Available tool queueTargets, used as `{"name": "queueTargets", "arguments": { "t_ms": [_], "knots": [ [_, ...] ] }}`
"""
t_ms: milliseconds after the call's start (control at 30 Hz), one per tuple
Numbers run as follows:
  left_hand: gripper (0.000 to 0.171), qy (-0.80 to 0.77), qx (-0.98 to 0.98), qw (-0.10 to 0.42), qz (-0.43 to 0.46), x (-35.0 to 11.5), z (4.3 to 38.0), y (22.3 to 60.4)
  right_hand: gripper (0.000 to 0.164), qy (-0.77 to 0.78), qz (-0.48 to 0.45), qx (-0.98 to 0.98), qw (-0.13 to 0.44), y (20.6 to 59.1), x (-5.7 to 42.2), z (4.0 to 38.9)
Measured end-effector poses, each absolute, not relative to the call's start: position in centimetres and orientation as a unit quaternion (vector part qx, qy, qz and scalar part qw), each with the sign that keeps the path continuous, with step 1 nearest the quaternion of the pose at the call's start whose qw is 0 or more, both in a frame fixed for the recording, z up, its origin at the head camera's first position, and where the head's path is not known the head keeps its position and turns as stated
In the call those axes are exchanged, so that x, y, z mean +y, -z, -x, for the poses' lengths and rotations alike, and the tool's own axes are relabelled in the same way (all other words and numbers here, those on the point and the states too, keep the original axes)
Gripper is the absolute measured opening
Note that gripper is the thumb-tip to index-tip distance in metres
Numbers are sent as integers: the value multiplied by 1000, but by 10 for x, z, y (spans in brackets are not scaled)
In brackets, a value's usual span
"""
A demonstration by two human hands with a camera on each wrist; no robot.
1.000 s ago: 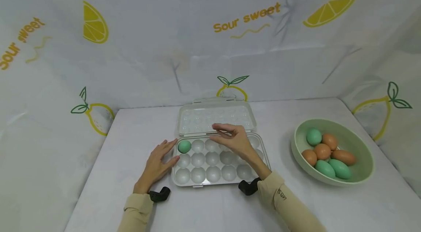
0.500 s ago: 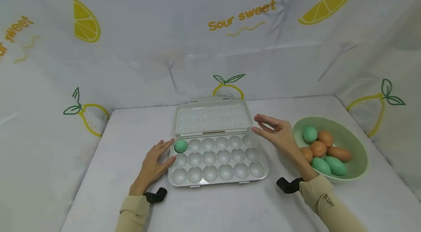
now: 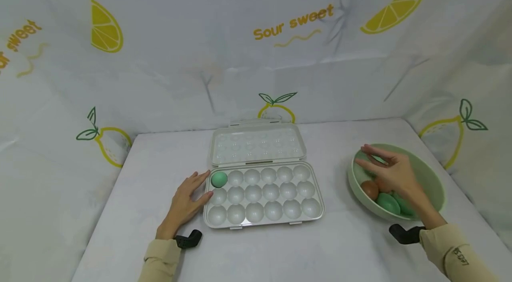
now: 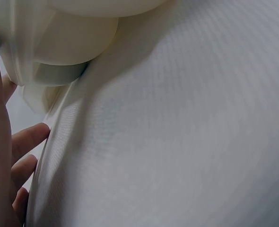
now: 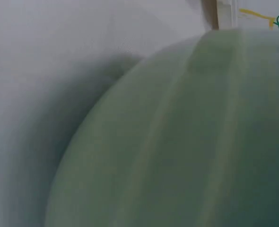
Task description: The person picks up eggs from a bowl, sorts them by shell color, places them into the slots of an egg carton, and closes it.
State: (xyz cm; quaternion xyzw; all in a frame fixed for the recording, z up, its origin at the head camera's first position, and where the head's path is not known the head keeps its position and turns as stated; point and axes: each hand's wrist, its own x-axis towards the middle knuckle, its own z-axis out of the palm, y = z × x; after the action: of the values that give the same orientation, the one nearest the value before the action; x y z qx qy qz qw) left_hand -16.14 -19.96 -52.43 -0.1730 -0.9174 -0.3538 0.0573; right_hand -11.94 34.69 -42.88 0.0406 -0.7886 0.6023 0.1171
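A pale plastic egg box (image 3: 253,194) lies with its lid folded back, one green egg (image 3: 219,179) in its far left cup. Against the box's left edge rests my left hand (image 3: 186,202), fingers relaxed; the left wrist view shows its fingertips close to the box's rounded underside (image 4: 78,40). My right hand (image 3: 394,175) is over the light green bowl (image 3: 434,180), thumb and fingers apart with nothing visible between them. Under it show a brown egg (image 3: 370,189) and a green egg (image 3: 388,203); the hand hides other eggs. The bowl's outer wall (image 5: 130,156) fills the right wrist view.
The clear lid (image 3: 258,144) lies flat behind the box, near the table's back edge. A white cloth (image 3: 192,64) printed with lemons hangs behind the table. White table surface (image 3: 336,228) lies between box and bowl.
My right hand has moved from above the egg box rightward to over the bowl. The left hand has stayed at the box's left edge. The head view has shifted slightly.
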Motion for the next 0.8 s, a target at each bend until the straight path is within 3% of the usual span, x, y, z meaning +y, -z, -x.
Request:
{"name": "queueTargets", "arguments": {
  "t_ms": [300,567,800],
  "knots": [
    [62,355,-915,66,179,-201,161,526,49,-526,-4,-839,136,446,372,113],
    [62,355,-915,74,178,-201,161,526,61,-520,48,-847,104,456,386,109],
    [63,354,-914,74,181,-200,160,525,62,-493,51,-861,114,461,389,113]
  ]
}}
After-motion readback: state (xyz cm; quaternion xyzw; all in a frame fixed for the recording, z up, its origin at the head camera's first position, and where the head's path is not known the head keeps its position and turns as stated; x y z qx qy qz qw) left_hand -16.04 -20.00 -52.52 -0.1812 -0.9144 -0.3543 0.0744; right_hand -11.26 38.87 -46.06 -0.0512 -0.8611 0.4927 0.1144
